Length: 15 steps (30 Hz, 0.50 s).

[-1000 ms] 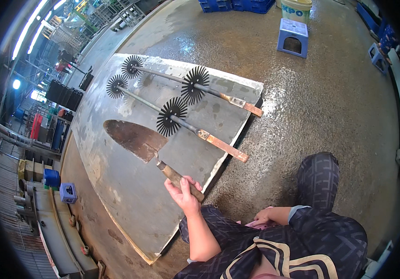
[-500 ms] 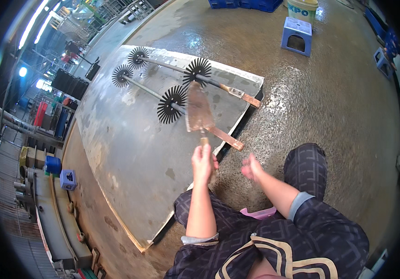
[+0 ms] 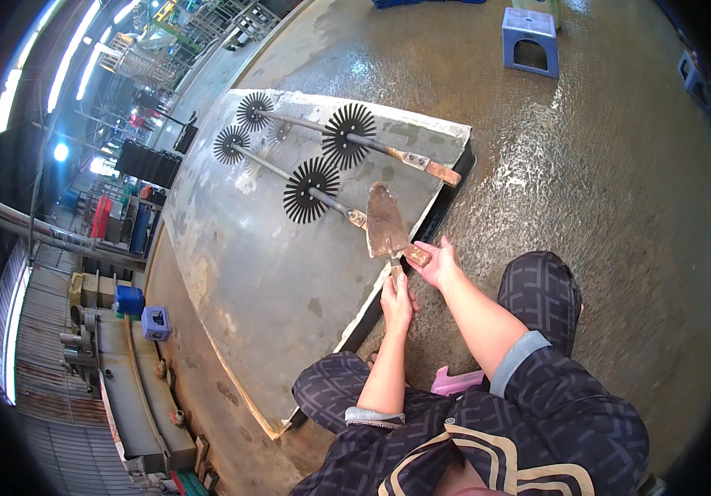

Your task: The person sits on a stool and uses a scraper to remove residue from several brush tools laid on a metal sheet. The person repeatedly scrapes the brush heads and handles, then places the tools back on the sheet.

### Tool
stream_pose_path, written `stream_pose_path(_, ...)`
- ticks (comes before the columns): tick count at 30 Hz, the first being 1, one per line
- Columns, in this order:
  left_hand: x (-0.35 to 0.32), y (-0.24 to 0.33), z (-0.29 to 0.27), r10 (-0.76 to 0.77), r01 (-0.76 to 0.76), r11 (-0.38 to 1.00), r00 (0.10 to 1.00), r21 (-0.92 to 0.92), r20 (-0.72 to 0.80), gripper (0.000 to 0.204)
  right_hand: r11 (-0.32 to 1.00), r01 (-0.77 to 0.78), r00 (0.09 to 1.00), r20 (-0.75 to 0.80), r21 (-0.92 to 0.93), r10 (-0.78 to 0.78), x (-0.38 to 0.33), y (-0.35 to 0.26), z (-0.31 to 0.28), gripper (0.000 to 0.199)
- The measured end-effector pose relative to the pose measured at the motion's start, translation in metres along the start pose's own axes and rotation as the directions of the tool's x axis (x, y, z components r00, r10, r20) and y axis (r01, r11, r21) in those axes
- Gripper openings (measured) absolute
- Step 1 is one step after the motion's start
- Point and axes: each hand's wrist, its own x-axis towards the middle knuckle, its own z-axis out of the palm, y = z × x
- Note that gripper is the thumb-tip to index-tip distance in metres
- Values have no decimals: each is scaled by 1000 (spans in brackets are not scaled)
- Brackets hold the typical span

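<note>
My left hand is closed round the handle of a trowel, its stained blade pointing away from me over the slab. My right hand is beside it, palm up with the thumb spread; its fingers meet the flat copper-coloured end bar of the nearer rod. That rod carries two black slotted discs, and the trowel blade hides part of its end. A second rod of the same make lies farther off, its copper-coloured bar reaching the slab's right edge.
Both rods rest on a low grey slab with pale edges. A blue plastic stool stands on the wet floor at the far right. Pink plastic shows between my legs. Metal troughs and pipes line the left side.
My right hand has moved left to the nearer rod's end bar. The trowel in my left hand has shifted right and nearer to me, uncovering more of the nearer rod.
</note>
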Motion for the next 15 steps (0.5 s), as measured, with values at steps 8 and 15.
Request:
stream_pose_path(8, -6, 7, 7, 26, -26, 999, 1000, 27, 1, 27, 1000, 10, 1000, 5, 24, -10, -1, -1, 4, 72)
stream_pose_path(15, -6, 7, 9, 21, -20, 998, 1000, 53, -5, 26, 1000, 26, 1000, -9, 0, -26, -1, -1, 5, 73)
